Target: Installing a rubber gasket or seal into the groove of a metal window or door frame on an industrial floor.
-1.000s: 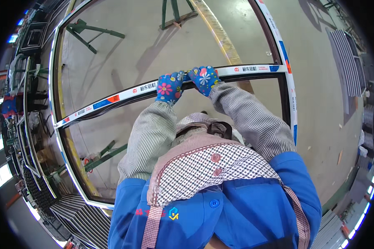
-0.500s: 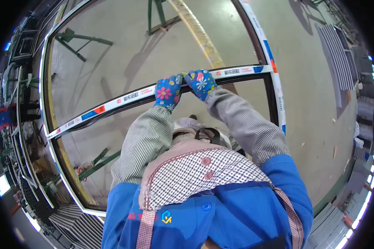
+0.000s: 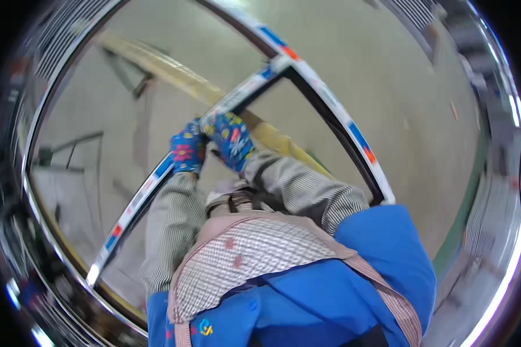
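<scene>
As both hands (image 3: 187, 148) (image 3: 231, 140) curl closed round the crossbar (image 3: 149, 186), long axis diagonal, rising rightward

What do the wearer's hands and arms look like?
Left hand and right hand: blue gloves with multicoloured floral print, a pink flower on the left one. Finely striped grey-and-white oversleeves over the forearms; plain blue sleeves above.

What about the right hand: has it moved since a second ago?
Yes: the right hand has moved closer, in this view, to the yellowish beam passing beneath the crossbar.
</scene>
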Motion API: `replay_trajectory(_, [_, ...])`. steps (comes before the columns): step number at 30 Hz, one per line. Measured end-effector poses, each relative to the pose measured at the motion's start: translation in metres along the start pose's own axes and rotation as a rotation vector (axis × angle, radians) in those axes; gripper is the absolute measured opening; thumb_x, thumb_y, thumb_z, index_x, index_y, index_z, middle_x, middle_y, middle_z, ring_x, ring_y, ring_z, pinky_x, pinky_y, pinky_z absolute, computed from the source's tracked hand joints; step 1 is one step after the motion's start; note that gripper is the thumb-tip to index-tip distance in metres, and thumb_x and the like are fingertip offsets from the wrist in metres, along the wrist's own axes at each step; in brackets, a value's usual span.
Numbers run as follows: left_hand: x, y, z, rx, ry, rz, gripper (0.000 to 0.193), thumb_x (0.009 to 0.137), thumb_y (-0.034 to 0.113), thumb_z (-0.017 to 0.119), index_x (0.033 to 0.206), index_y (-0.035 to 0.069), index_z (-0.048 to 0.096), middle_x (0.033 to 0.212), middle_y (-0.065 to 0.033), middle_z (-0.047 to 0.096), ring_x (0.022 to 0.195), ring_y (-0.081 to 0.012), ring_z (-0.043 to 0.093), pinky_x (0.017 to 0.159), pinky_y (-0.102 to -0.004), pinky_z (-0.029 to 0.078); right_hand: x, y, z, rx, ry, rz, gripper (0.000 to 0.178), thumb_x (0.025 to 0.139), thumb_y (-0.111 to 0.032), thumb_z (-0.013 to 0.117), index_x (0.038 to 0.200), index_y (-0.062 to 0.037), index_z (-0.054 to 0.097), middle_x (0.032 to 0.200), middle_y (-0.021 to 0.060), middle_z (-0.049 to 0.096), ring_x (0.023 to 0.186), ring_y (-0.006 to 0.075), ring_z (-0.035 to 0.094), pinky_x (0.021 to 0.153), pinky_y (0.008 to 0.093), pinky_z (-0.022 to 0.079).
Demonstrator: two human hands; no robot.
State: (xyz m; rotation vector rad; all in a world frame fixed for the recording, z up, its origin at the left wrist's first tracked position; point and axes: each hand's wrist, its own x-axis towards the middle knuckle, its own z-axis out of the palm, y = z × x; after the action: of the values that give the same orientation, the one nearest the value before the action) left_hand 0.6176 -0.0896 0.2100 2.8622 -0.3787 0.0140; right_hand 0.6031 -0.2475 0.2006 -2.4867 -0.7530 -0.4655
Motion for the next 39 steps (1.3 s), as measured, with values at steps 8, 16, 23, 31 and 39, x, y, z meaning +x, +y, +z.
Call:
replay_trajectory(8, [0.036,0.03,0.002,0.122,-0.131,0.097,0.062,0.08,0.013,0.057,0.136,0.005,0.032,0.103,-0.0224,0.056,0.086,-0.0368,0.059,0.073,-0.0428,0.049,-0.278,-0.034,-0.046,0.4,-0.21,1.332,0.039,0.078,-0.026,0.061,0.113,-0.0093,0.056,0.104,0.0155,0.062,0.095,0.0321,0.06,0.084,0.0365,0.047])
replay_trajectory(16, [0.029,0.03,0.007,0.229,-0.03,0.22,0.065,0.08,0.017,0.057,0.137,0.002,0.028,0.108,-0.0206,0.052,0.09,-0.0338,0.059,0.075,-0.0405,0.05,-0.433,-0.053,0.056,0.864,0.563,2.122,0.027,0.082,-0.015,0.06,0.106,-0.0042,0.056,0.096,0.0159,0.061,0.079,0.0275,0.061,0.067,0.0414,0.049])
replay_trajectory(23, [0.062,0.038,0.024,0.153,0.049,0.335,0.062,0.081,0.019,0.056,0.135,0.002,0.031,0.105,-0.0186,0.055,0.089,-0.0322,0.059,0.076,-0.0401,0.049,-0.387,-0.022,0.029,0.926,0.556,1.897,0.029,0.084,-0.027,0.059,0.104,-0.0056,0.059,0.082,0.0097,0.065,0.064,0.0175,0.063,0.05,0.028,0.047])
replay_trajectory(31, [0.007,0.004,0.012,0.39,0.225,0.298,0.057,0.081,0.027,0.054,0.129,0.0,0.04,0.102,-0.0147,0.06,0.084,-0.0296,0.061,0.072,-0.0403,0.048,-0.359,-0.026,-0.023,0.597,0.007,1.49,0.033,0.085,-0.025,0.056,0.109,-0.0029,0.057,0.104,0.0164,0.062,0.096,0.0284,0.058,0.087,0.0348,0.044])
replay_trajectory(39, [-0.184,-0.148,-0.058,0.214,-0.101,-0.166,0.069,0.073,0.022,0.063,0.134,0.007,0.036,0.106,-0.011,0.056,0.091,-0.026,0.058,0.076,-0.0389,0.047,-0.271,0.034,-0.014,0.623,-0.078,0.999,0.034,0.086,-0.015,0.059,0.117,-0.0022,0.053,0.102,0.0085,0.062,0.085,0.0173,0.058,0.081,0.0295,0.046])
